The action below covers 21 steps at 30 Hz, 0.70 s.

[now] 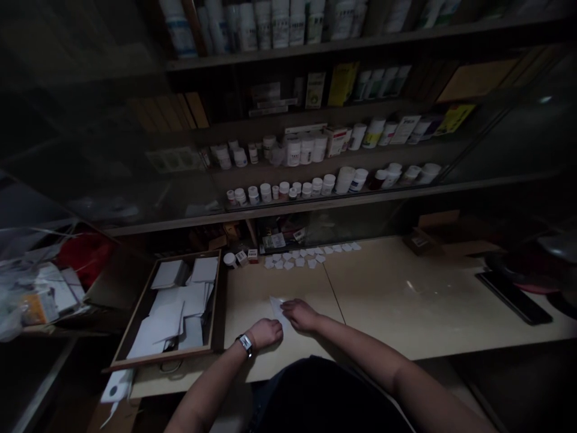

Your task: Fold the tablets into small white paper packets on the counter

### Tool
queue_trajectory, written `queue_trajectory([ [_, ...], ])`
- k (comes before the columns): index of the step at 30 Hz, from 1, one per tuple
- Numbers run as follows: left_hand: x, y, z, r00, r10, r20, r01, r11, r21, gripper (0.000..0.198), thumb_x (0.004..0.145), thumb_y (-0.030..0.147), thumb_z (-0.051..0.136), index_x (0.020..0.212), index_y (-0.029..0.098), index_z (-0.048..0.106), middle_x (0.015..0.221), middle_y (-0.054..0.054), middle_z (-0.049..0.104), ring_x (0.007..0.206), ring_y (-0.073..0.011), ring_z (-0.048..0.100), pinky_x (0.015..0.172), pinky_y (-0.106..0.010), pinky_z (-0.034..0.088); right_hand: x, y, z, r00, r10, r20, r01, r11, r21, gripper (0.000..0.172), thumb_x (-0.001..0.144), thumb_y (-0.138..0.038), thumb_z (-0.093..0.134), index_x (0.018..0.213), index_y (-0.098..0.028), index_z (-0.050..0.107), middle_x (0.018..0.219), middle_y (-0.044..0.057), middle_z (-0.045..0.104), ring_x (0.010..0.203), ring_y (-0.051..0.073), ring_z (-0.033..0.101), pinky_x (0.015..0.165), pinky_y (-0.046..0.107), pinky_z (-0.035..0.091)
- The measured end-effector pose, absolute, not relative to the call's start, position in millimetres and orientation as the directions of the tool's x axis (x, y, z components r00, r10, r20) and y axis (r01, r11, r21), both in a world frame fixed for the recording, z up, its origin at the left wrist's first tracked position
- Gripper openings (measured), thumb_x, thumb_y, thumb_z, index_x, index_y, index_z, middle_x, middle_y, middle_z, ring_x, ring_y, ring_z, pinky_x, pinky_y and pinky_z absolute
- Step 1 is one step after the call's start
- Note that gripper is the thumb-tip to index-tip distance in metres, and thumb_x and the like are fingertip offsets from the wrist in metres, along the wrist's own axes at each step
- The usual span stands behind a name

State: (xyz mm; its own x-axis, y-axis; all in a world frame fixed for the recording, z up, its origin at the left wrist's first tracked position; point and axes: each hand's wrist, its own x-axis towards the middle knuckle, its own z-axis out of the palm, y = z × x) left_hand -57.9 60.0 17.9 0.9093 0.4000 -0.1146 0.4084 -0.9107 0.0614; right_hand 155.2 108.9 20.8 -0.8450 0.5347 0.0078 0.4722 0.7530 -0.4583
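A white paper sheet [276, 308] lies on the pale wooden table top [406, 300], partly hidden under both hands. My left hand [264, 334], with a wristwatch [245, 344] on its wrist, is curled at the sheet's near edge. My right hand [301, 316] presses down on the sheet from the right, its fingers over the paper. Beyond them, small folded white paper packets [293, 257] lie in rows near the table's far edge. The sheet's folds are mostly hidden by my hands.
To the left, an open wooden drawer [162, 359] holds loose white paper sheets. Glass-fronted shelves of white medicine bottles [293, 152] stand behind the table. Small bottles [229, 259] sit at the far edge. Cardboard [424, 240] and a black flat object [514, 296] lie at the right.
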Motion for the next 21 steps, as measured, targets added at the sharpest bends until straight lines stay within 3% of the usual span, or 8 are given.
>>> queue_trajectory([
  [13, -57.4, 59.1, 23.1, 0.938, 0.322, -0.127, 0.328, -0.944, 0.029, 0.011, 0.092, 0.015, 0.051, 0.086, 0.015, 0.060, 0.080, -0.008, 0.060, 0.077, -0.0202, 0.055, 0.054, -0.029, 0.042, 154.3, 109.3, 22.7, -0.849, 0.527, 0.018, 0.467, 0.767, -0.440, 0.022, 0.080, -0.016, 0.051, 0.093, -0.016, 0.069, 0.110, 0.012, 0.068, 0.108, 0.025, 0.058, 0.086, 0.036, 0.044],
  [21, -49.4, 55.5, 27.6, 0.914, 0.379, -0.145, 0.390, -0.919, 0.062, 0.013, 0.094, 0.017, 0.046, 0.091, 0.016, 0.058, 0.087, -0.009, 0.060, 0.082, -0.0215, 0.055, 0.059, -0.030, 0.046, 154.2, 108.1, 24.5, -0.843, 0.537, -0.005, 0.478, 0.746, -0.464, 0.025, 0.079, -0.015, 0.051, 0.096, -0.016, 0.069, 0.117, 0.013, 0.066, 0.111, 0.025, 0.057, 0.089, 0.037, 0.042],
])
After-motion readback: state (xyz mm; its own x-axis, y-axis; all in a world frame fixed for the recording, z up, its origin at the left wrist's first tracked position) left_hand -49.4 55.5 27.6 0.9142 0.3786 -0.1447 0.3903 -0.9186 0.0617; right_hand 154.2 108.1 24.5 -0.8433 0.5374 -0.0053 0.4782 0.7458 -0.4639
